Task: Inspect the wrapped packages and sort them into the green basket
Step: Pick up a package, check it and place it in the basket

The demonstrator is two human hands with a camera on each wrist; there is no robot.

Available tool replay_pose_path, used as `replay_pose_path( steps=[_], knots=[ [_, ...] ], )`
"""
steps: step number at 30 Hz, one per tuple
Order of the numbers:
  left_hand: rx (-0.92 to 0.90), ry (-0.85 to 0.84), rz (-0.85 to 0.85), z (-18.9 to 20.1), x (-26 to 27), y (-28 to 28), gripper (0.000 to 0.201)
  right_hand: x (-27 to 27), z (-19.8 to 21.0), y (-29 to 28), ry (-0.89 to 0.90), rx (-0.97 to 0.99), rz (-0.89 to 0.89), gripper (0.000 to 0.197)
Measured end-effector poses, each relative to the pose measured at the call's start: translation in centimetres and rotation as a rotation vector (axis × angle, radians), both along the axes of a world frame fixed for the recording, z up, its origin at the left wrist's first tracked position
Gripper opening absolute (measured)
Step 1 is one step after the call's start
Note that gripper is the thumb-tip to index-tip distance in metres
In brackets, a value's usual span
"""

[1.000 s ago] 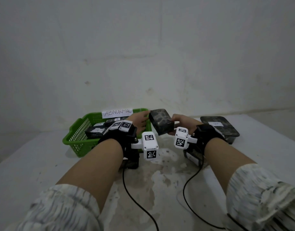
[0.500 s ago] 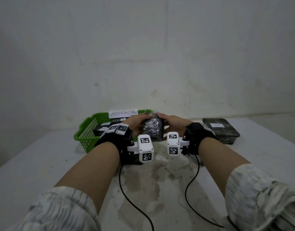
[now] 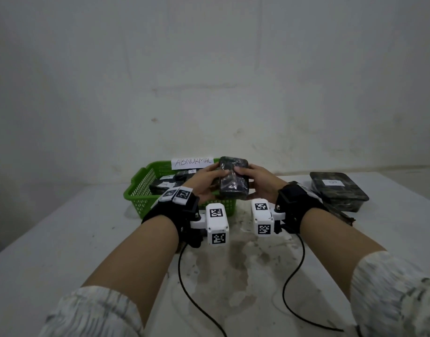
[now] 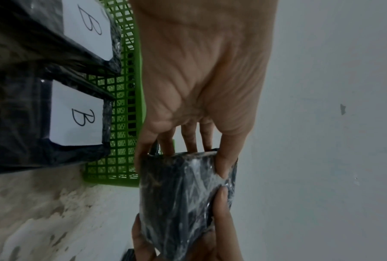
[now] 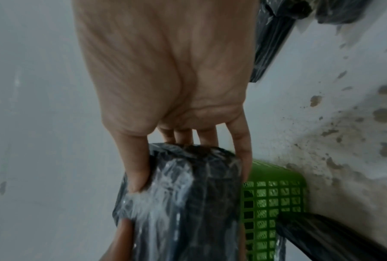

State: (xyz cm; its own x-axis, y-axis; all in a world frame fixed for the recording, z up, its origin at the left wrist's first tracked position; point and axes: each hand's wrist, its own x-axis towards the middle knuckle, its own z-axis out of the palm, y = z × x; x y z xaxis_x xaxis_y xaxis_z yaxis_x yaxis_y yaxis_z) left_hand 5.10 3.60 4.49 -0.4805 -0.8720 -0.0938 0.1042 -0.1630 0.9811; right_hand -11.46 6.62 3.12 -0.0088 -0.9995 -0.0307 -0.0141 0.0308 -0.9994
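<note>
Above the tabletop, beside the green basket, 1 wrapped package is gripped by the left hand and right hand.

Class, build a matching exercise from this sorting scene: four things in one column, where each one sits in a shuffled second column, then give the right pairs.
Things
1. wrapped package
2. green basket
3. ABNORMAL label
4. dark tray

Places
A. on the basket's far rim
B. on the table, far right
C. held between the left hand and the right hand
D. on the table, left of the hands

Pairs: 1-C, 2-D, 3-A, 4-B
</note>
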Motion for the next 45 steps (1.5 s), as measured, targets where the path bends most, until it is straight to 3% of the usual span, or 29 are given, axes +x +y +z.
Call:
replay_pose_path(
  steps=[15,20,25,28,30,33,35,37,38,41,45],
  knots=[
    [-0.044,0.084,0.013,-0.7,1.2,-0.7,0.033,0.6,-0.3,-0.4,-0.09,-0.049,0.126,0.058],
    [-0.073,0.064,-0.06,-1.1,1.2,-0.2,0.051,0.5,-0.3,-0.3,-0.087,-0.061,0.101,0.064],
    [-0.049,0.21,0.069,-1.3,1.4,-0.7,0.067,0.9,-0.2,0.1,-0.131,-0.006,0.073,0.039],
    [-0.098,0.181,0.128,-1.0,1.6,-1.3,0.06,0.5,-0.1,-0.3,-0.263,-0.02,0.002,0.041],
    [-0.104,0.127,0.141,-0.8,1.6,-1.4,0.052,0.2,0.3,-0.3,-0.292,-0.04,-0.016,0.032],
    [-0.069,0.082,0.069,-0.5,1.5,-1.3,0.038,0.2,0.9,-0.3,-0.198,-0.016,-0.031,0.009],
    [-0.06,0.038,0.02,-0.2,1.3,-0.6,0.028,0.4,1.1,-0.2,-0.124,0.0,-0.059,0.018],
    [-0.063,-0.014,-0.003,-0.4,1.4,-0.4,0.029,0.3,1.2,-0.4,-0.082,0.012,-0.039,0.04],
    [-0.073,-0.055,-0.01,-0.5,1.4,-0.4,0.031,0.3,1.3,-0.3,-0.083,0.021,-0.007,0.042],
    [-0.08,-0.14,0.01,-0.6,1.5,-0.4,0.032,0.2,1.7,0.3,-0.121,0.043,0.083,0.021],
    [-0.035,-0.019,0.039,0.0,1.2,-0.2,0.027,0.6,1.7,0.7,0.039,-0.011,0.063,0.031]
  ],
)
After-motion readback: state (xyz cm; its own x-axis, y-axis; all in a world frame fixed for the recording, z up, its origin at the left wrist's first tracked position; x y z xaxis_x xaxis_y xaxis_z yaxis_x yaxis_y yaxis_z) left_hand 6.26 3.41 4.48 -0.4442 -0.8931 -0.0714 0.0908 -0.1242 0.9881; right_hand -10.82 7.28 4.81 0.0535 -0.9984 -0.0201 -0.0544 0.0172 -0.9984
